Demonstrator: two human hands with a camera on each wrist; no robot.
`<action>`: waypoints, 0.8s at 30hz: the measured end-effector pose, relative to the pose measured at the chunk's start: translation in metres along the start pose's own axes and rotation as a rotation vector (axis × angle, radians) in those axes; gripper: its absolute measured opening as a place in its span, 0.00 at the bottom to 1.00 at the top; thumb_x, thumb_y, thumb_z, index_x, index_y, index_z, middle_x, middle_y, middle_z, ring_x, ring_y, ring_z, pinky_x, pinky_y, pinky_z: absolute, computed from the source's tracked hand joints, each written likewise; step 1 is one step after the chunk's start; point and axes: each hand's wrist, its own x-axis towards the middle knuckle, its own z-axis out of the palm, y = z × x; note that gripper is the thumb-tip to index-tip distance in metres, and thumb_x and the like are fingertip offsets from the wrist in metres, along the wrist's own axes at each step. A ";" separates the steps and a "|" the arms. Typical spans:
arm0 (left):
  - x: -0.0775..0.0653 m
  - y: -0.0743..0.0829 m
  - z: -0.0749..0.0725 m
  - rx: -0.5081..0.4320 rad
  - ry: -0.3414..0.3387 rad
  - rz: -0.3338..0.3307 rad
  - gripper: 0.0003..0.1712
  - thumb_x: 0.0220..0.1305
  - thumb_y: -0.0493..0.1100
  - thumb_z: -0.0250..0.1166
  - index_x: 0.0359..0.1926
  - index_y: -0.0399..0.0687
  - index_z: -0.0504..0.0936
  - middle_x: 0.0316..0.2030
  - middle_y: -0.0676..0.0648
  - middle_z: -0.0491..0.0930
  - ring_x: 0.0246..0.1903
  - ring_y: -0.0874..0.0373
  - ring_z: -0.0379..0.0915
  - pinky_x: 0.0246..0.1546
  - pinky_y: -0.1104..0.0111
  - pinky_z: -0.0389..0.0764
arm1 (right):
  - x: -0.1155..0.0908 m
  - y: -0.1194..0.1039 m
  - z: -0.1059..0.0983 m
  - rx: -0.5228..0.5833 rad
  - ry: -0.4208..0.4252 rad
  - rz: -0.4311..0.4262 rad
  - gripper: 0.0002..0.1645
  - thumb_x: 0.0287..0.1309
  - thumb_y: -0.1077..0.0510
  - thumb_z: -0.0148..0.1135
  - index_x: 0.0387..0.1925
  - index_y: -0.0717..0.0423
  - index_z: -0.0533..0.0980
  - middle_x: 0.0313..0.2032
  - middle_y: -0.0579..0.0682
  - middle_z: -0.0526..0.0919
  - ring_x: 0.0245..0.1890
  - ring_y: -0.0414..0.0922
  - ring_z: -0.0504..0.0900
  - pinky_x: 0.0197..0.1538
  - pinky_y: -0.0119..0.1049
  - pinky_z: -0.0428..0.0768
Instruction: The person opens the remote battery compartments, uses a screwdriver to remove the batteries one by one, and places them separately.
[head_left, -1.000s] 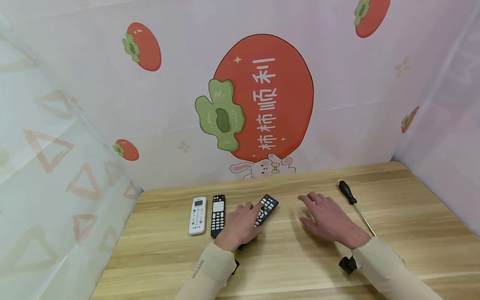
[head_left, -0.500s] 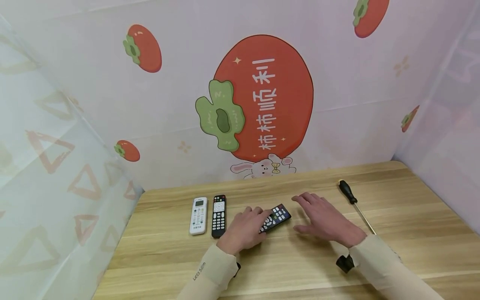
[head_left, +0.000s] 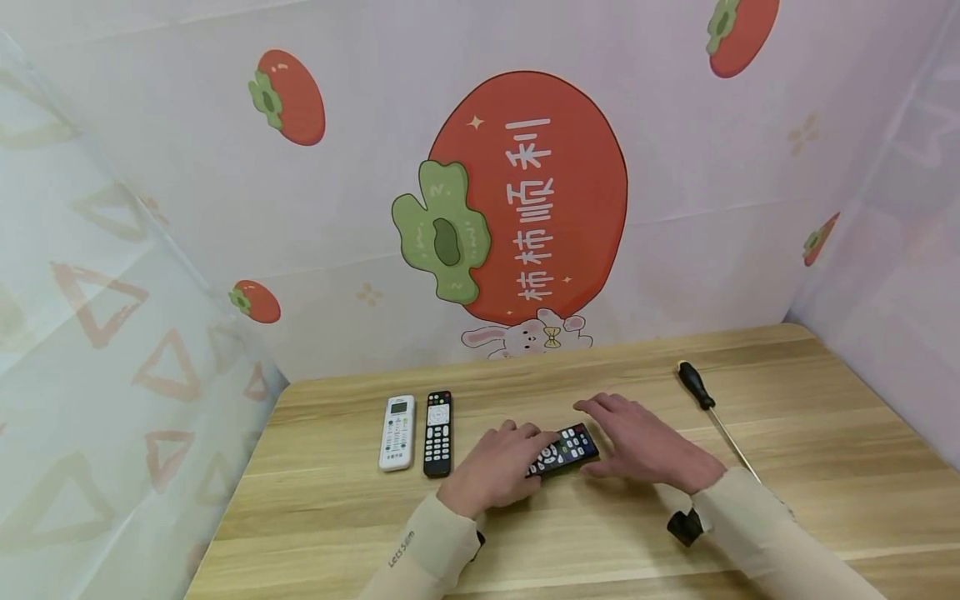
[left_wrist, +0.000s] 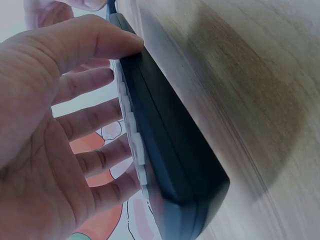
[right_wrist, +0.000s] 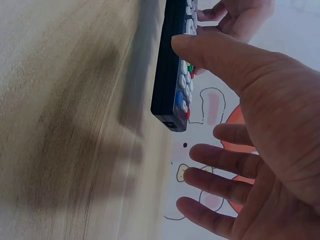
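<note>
A black remote control (head_left: 572, 448) with white and coloured buttons is held slantwise just over the wooden table. My left hand (head_left: 501, 468) grips its left end, thumb along the near edge and fingers on the far side; that end is covered in the head view. In the left wrist view the thumb presses the side of the remote (left_wrist: 172, 135). My right hand (head_left: 648, 442) is at the remote's other end, fingers spread and loosely bent. Its thumb overlaps the remote (right_wrist: 165, 90) in the right wrist view; I cannot tell whether they touch.
A white remote (head_left: 397, 433) and another black remote (head_left: 438, 433) lie side by side on the left of the table (head_left: 315, 500). A screwdriver (head_left: 695, 385) with a black handle lies on the right. Printed cloth walls (head_left: 345, 208) stand around the table.
My left hand has carried the remote right and nearer, turning it from steep to flatter across the table. My right hand has moved slightly left, and now is beside the remote's end.
</note>
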 end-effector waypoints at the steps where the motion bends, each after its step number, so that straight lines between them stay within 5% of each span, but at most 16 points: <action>1: 0.000 0.001 0.000 0.000 -0.002 0.003 0.35 0.64 0.48 0.72 0.71 0.60 0.73 0.62 0.52 0.76 0.55 0.53 0.71 0.56 0.53 0.77 | 0.000 0.000 0.000 0.003 -0.007 0.001 0.51 0.47 0.40 0.81 0.67 0.59 0.71 0.60 0.57 0.76 0.60 0.56 0.75 0.61 0.58 0.75; 11: 0.000 0.005 -0.001 0.007 0.011 0.038 0.36 0.61 0.48 0.73 0.70 0.61 0.74 0.61 0.54 0.77 0.53 0.56 0.71 0.56 0.56 0.77 | 0.004 -0.002 0.000 0.046 -0.065 -0.013 0.48 0.47 0.41 0.81 0.65 0.58 0.73 0.55 0.53 0.78 0.54 0.51 0.77 0.57 0.55 0.77; 24: -0.001 0.004 -0.002 -0.018 0.050 0.069 0.36 0.56 0.46 0.77 0.65 0.47 0.75 0.51 0.49 0.82 0.49 0.57 0.73 0.55 0.65 0.76 | 0.005 -0.001 0.004 0.056 -0.075 -0.042 0.45 0.47 0.41 0.81 0.62 0.59 0.75 0.50 0.51 0.79 0.46 0.45 0.77 0.51 0.49 0.78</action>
